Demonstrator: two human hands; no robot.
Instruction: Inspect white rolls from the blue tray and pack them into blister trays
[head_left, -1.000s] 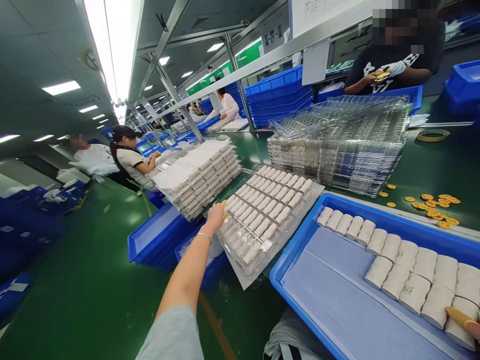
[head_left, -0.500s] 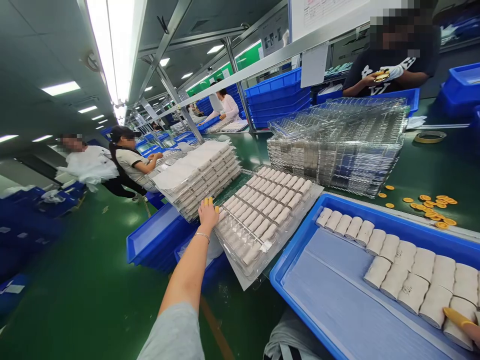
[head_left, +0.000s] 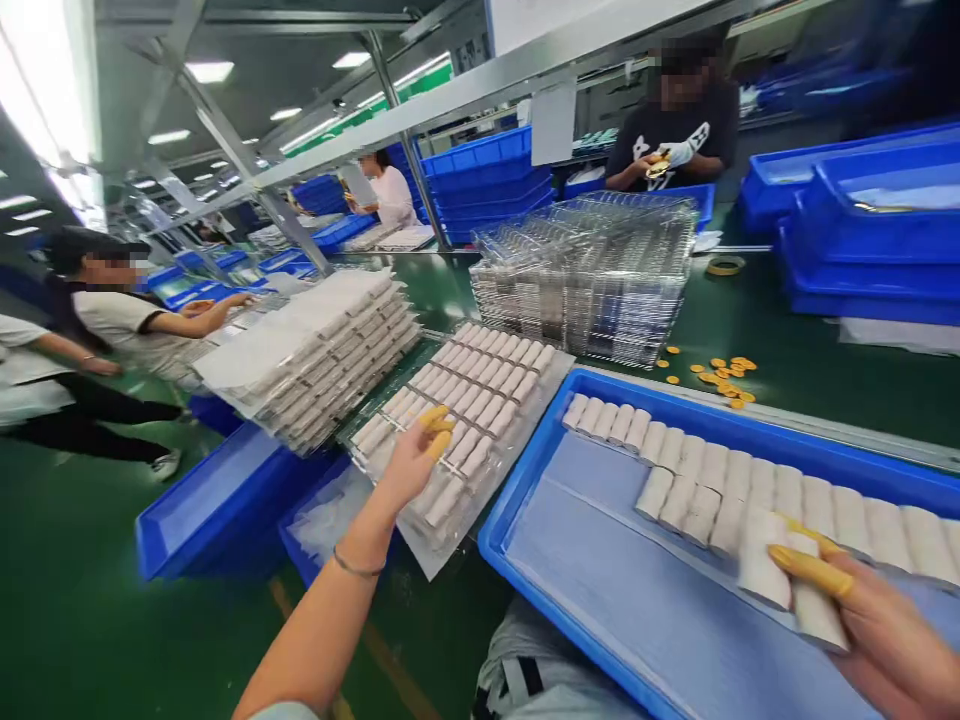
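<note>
My left hand (head_left: 415,455), with yellow finger cots, hovers over a clear plastic tray (head_left: 431,512) packed with rows of white wrapped rolls (head_left: 471,402). Its thumb and fingers are apart, and nothing shows between them. My right hand (head_left: 874,610), also in yellow finger cots, pinches a white wrapped roll (head_left: 763,570) at the front of the blue bin (head_left: 517,500). Another roll (head_left: 819,618) lies right under its fingers; whether that one is gripped too is unclear. More rolls (head_left: 697,465) lie side by side along the bin's far side.
Left of the tray rises a stack of filled trays (head_left: 315,350) topped with white sheets. Behind stand nested clear trays (head_left: 585,280), orange discs (head_left: 727,375) and a tape roll (head_left: 725,266). Blue bins (head_left: 862,220) are at right. Co-workers (head_left: 671,130) are across the bench and at left.
The view has swung right. My left hand has moved from the tray's left edge to above its rolls. My right hand has come further into view, lifting a roll from the bin's row.
</note>
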